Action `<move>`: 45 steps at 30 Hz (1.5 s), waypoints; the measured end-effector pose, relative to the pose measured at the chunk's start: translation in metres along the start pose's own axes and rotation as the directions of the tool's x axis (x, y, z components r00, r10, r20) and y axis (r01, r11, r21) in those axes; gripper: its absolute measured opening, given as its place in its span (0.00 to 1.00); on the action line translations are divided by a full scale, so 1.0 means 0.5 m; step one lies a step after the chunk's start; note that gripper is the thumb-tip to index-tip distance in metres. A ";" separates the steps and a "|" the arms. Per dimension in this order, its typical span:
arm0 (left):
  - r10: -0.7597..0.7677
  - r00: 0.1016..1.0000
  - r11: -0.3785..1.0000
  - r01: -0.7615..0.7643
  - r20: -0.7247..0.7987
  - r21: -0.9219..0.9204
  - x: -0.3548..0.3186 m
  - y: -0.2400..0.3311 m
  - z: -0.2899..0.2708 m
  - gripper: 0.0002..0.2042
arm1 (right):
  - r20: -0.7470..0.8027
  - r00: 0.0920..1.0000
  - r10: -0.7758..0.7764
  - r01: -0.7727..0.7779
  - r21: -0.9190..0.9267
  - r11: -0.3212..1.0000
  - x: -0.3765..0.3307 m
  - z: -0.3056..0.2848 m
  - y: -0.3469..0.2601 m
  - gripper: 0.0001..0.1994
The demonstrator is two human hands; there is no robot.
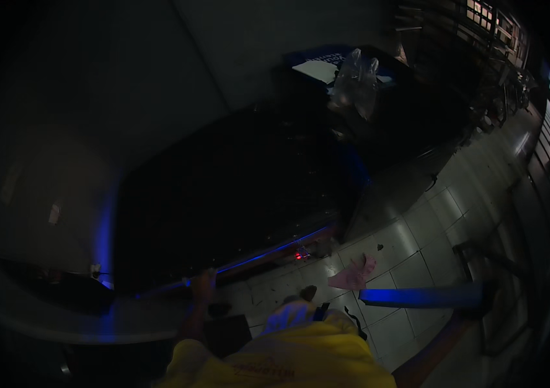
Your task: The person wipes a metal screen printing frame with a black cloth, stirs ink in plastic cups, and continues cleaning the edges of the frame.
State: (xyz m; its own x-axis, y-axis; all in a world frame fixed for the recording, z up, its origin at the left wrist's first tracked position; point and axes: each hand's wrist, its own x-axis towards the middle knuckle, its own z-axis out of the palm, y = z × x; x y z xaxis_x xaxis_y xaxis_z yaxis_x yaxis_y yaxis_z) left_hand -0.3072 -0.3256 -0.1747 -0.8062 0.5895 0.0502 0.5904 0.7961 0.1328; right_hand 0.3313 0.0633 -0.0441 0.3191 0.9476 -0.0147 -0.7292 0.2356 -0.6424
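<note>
The scene is very dark. At the front edge of a large black-topped table (223,194), my left hand (203,283) touches or rests by the rim, where a blue-lit strip runs. Its fingers are too dim to make out. Off to the right, my right hand (468,315) is by the dark end of a long, flat, blue-lit bar (417,297). Shadow hides its fingers, so I cannot see whether they grip the bar. A small red light (298,257) glows below the table's front edge.
A clear plastic bag (356,87) and a white sheet (315,70) lie on the far dark surface. Pink crumpled wrapping (354,273) sits on the pale tiled floor (417,223). A dark metal frame (498,265) stands at right; a dark box-like shape (228,334) is low down.
</note>
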 end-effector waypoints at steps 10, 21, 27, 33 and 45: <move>0.012 0.998 0.997 -0.007 0.061 -0.081 -0.007 0.026 0.000 0.17 | -0.157 0.985 -0.073 0.060 -0.088 0.994 -0.080 0.047 -0.029 0.23; -0.044 0.869 0.991 -0.023 0.494 0.128 0.052 0.080 -0.138 0.23 | -0.294 0.938 -0.184 0.154 -0.124 0.980 -0.117 0.177 -0.001 0.16; 0.499 0.828 0.755 -0.271 0.256 -0.597 0.051 0.480 -0.234 0.15 | -0.019 1.000 -0.005 0.004 -0.027 1.000 -0.120 0.168 0.027 0.14; 0.954 0.299 0.168 -0.537 0.000 -0.827 -0.083 0.793 -0.220 0.15 | -0.014 0.999 0.031 -0.031 0.031 0.999 -0.142 0.200 0.045 0.13; 0.941 0.301 -0.032 -0.370 -0.153 -0.928 -0.164 0.838 -0.178 0.13 | -0.088 0.992 -0.085 0.091 0.067 0.994 -0.131 0.087 0.020 0.14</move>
State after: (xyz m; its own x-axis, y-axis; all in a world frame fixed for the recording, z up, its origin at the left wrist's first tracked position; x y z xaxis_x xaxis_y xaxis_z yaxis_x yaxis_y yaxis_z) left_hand 0.0028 -0.0527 -0.0352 0.3076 0.9058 0.2914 0.2437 -0.3710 0.8961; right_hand 0.2769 0.0129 -0.0161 0.4322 0.9014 -0.0271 -0.7357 0.3350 -0.5886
